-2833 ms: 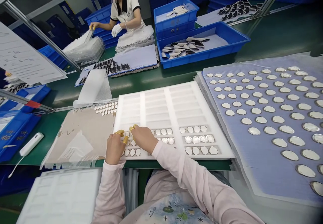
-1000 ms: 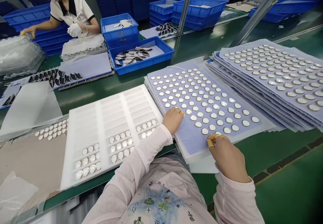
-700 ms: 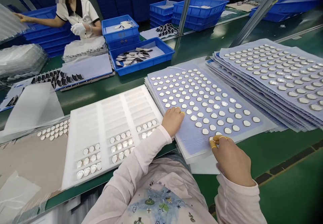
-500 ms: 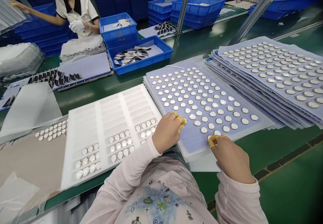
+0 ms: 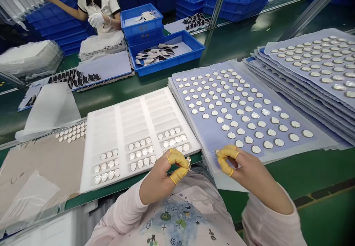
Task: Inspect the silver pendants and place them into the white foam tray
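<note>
My left hand [image 5: 166,172], with yellow finger cots on thumb and forefinger, pinches a small round disc [image 5: 189,163] on edge in front of my body. Another disc [image 5: 216,153], seen edge-on, is pinched in the yellow-cotted fingertips of my right hand [image 5: 238,164], over the near edge of a purple sheet [image 5: 205,142]. Rows of white-faced, metal-rimmed discs lie on that sheet. Left of it, a white foam tray [image 5: 105,127] has three columns of slots. Its nearer slots hold rows of similar discs; the farther slots hold none.
At right rises a stack of disc-covered sheets [image 5: 266,76]. A brown board [image 5: 50,164] with more discs lies at left. Beyond are a blue bin [image 5: 191,55] of curved pieces and a metal post [image 5: 219,6]. A co-worker [image 5: 100,6] stands at the far side.
Both hands have drawn back from the sheet toward my body, each bringing a disc. My left hand has turned its disc on edge. The camera view has shifted slightly.
</note>
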`<move>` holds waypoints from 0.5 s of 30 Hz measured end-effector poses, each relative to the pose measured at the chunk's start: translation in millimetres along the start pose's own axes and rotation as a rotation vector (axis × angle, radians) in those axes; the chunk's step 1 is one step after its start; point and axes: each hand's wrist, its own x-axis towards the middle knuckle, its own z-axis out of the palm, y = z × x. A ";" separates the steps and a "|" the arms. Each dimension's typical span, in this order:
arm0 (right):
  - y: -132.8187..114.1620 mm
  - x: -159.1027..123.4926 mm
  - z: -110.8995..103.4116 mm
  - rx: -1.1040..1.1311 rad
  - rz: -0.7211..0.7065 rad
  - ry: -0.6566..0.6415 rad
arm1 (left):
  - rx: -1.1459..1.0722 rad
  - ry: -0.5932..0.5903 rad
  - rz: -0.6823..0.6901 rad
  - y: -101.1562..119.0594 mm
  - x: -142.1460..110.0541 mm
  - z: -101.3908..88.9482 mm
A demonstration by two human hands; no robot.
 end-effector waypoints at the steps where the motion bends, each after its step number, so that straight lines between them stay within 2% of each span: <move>1: -14.1 3.9 5.5 0.193 -0.111 0.013 | -0.022 0.027 0.012 -0.6 -4.2 0.8; 4: -54.0 16.1 27.2 0.629 -0.295 0.100 | -0.050 0.113 0.037 -1.5 -15.2 3.1; 6: -73.7 23.4 43.4 0.771 -0.358 0.146 | -0.049 0.171 0.034 -1.0 -21.7 2.9; 10: -94.5 33.7 69.1 0.856 -0.411 0.180 | -0.057 0.256 0.005 0.7 -31.9 -2.5; 15: -100.1 38.0 81.9 0.908 -0.409 0.150 | -0.080 0.258 -0.045 -0.5 -40.2 -9.5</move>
